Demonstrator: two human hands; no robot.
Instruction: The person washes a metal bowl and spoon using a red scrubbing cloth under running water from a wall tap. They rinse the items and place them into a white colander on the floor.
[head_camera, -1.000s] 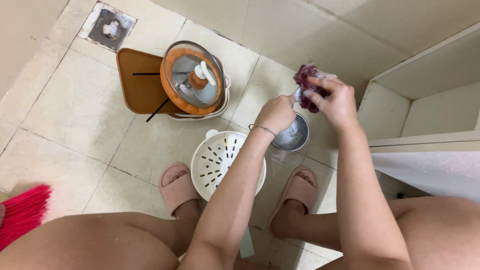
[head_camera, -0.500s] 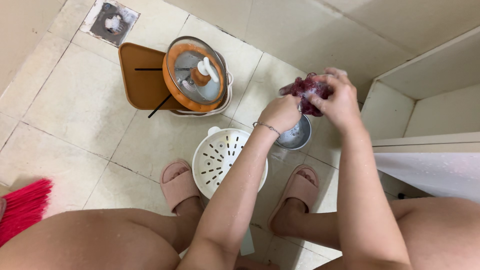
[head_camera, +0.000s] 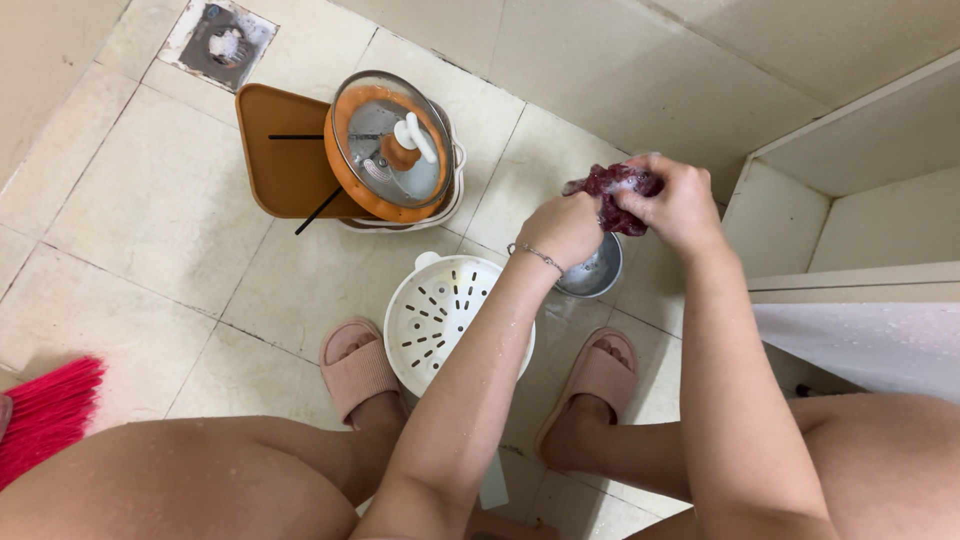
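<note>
A dark red, wet lump of meat (head_camera: 620, 187) is held above a small steel bowl (head_camera: 592, 270) on the tiled floor (head_camera: 150, 210). The left hand (head_camera: 562, 228) is closed around its lower left side; the right hand (head_camera: 682, 205) grips its upper right side with curled fingers. A thin bracelet (head_camera: 538, 257) sits on the left wrist.

Just left of the bowl lies a white perforated strainer (head_camera: 440, 315), partly covered by the left forearm. Beyond it, a glass lid with orange rim (head_camera: 390, 145) rests tilted on a white pot, beside a brown board (head_camera: 280, 155). Pink slippers (head_camera: 357, 368) flank the strainer. A floor drain (head_camera: 220, 42) sits in the far corner; a red broom (head_camera: 45, 415) lies at the left edge.
</note>
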